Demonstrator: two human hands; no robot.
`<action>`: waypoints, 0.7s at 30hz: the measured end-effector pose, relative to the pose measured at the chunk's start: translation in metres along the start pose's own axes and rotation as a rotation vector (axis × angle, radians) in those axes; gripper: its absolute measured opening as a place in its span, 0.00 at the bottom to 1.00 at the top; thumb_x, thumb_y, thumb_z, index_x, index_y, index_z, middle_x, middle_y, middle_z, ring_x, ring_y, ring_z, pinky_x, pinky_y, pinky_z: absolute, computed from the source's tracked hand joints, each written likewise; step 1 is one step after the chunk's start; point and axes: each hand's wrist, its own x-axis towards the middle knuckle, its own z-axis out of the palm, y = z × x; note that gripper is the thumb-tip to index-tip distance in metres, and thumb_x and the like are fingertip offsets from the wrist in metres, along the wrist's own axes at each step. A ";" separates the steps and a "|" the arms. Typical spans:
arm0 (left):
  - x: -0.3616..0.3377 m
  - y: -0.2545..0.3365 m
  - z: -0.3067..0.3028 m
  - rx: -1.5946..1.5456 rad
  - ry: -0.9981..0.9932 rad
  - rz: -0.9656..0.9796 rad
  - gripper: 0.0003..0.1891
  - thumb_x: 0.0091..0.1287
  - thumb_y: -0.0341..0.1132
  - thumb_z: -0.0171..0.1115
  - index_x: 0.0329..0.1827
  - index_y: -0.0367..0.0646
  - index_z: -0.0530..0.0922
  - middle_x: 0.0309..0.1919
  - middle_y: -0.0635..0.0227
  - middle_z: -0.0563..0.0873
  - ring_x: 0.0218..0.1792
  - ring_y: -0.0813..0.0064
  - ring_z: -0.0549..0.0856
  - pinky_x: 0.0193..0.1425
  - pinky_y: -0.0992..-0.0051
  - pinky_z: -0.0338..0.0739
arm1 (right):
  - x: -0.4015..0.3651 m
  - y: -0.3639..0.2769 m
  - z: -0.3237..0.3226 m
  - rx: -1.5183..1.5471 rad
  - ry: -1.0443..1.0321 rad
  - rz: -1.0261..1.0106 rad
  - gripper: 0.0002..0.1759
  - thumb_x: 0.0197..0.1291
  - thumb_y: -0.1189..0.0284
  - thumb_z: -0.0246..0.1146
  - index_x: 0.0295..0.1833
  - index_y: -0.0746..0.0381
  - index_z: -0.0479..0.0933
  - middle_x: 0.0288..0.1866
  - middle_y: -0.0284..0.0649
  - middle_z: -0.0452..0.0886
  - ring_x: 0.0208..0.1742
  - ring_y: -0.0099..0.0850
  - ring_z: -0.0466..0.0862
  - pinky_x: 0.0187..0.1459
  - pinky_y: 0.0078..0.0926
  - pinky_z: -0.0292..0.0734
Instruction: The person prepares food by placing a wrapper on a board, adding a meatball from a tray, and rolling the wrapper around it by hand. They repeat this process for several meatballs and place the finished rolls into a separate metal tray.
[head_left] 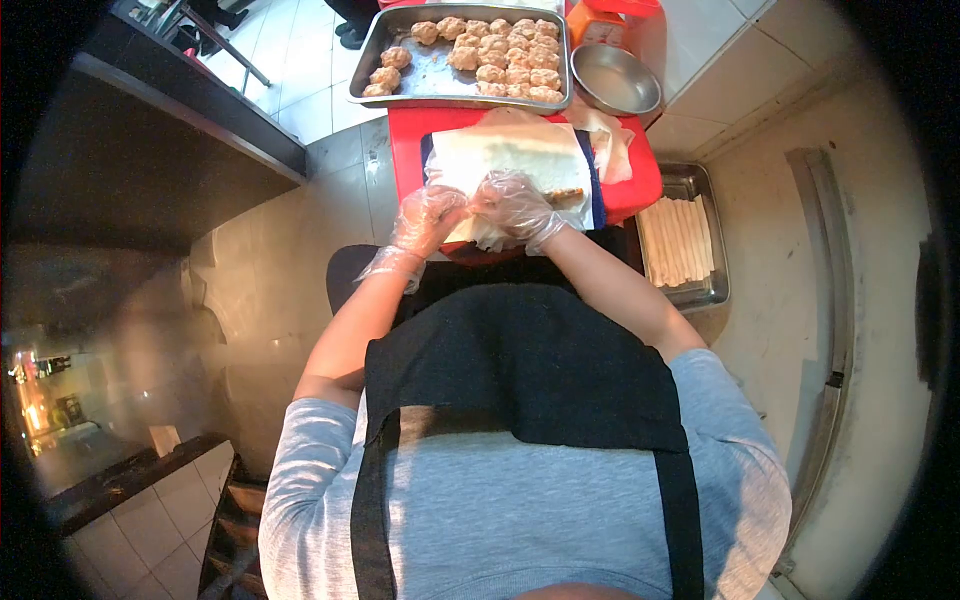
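Note:
A pale, thin wrapper sheet (490, 150) lies over a dark-blue-edged mat or board in front of me. A strip of brownish filling (566, 196) shows near its right side. My left hand (432, 212), in a clear plastic glove, is closed at the sheet's near left edge, fingers pinched together. Beside it, my right hand (515, 205), gloved the same way, is curled over the near edge with its fingertips close to the left ones. Both seem to grip the wrapper, though the fingers partly hide the spot where they meet.
Behind the sheet stands a metal tray (365, 75) with many lumps of minced filling (492, 45). A round metal bowl (615, 78) sits beside it on the red surface (640, 185). Lower right, a metal tray (718, 285) holds finished-looking long rolls (678, 240), close to the wall.

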 end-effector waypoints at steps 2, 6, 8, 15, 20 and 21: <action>0.001 0.000 -0.003 -0.004 0.010 0.051 0.10 0.55 0.35 0.74 0.39 0.44 0.85 0.37 0.63 0.89 0.40 0.60 0.88 0.47 0.66 0.81 | 0.002 -0.002 -0.002 -0.037 0.063 -0.020 0.15 0.55 0.58 0.63 0.37 0.58 0.83 0.37 0.46 0.83 0.44 0.45 0.83 0.48 0.43 0.76; 0.003 0.010 -0.003 0.156 0.040 -0.017 0.20 0.52 0.39 0.77 0.47 0.46 0.82 0.42 0.61 0.88 0.43 0.56 0.87 0.48 0.63 0.81 | 0.006 -0.020 -0.020 -0.146 0.031 0.019 0.17 0.51 0.57 0.65 0.40 0.58 0.84 0.38 0.47 0.83 0.45 0.46 0.83 0.49 0.44 0.77; 0.004 0.014 -0.002 0.094 -0.085 -0.205 0.24 0.51 0.40 0.77 0.50 0.47 0.80 0.45 0.60 0.86 0.44 0.54 0.86 0.49 0.61 0.80 | 0.009 -0.020 -0.018 -0.173 -0.101 0.077 0.18 0.50 0.57 0.66 0.41 0.58 0.84 0.38 0.47 0.83 0.45 0.47 0.83 0.49 0.45 0.77; -0.001 0.001 0.001 0.098 0.005 -0.140 0.20 0.55 0.38 0.75 0.49 0.47 0.79 0.39 0.58 0.87 0.41 0.53 0.86 0.45 0.62 0.81 | 0.017 -0.019 -0.011 -0.218 -0.141 0.068 0.14 0.52 0.59 0.66 0.35 0.57 0.84 0.36 0.46 0.83 0.43 0.47 0.82 0.48 0.44 0.76; 0.000 0.008 -0.010 -0.022 -0.063 -0.228 0.19 0.56 0.38 0.74 0.48 0.46 0.80 0.36 0.58 0.87 0.41 0.55 0.86 0.46 0.63 0.80 | 0.022 -0.019 -0.009 -0.138 -0.189 0.108 0.15 0.50 0.59 0.65 0.36 0.58 0.85 0.38 0.49 0.84 0.45 0.47 0.83 0.48 0.43 0.77; 0.000 0.008 -0.013 -0.006 -0.066 -0.188 0.18 0.56 0.38 0.74 0.48 0.45 0.80 0.36 0.58 0.87 0.42 0.55 0.86 0.46 0.63 0.79 | 0.022 -0.021 -0.018 -0.089 -0.213 0.121 0.14 0.50 0.59 0.65 0.36 0.58 0.85 0.38 0.49 0.84 0.45 0.47 0.83 0.48 0.43 0.77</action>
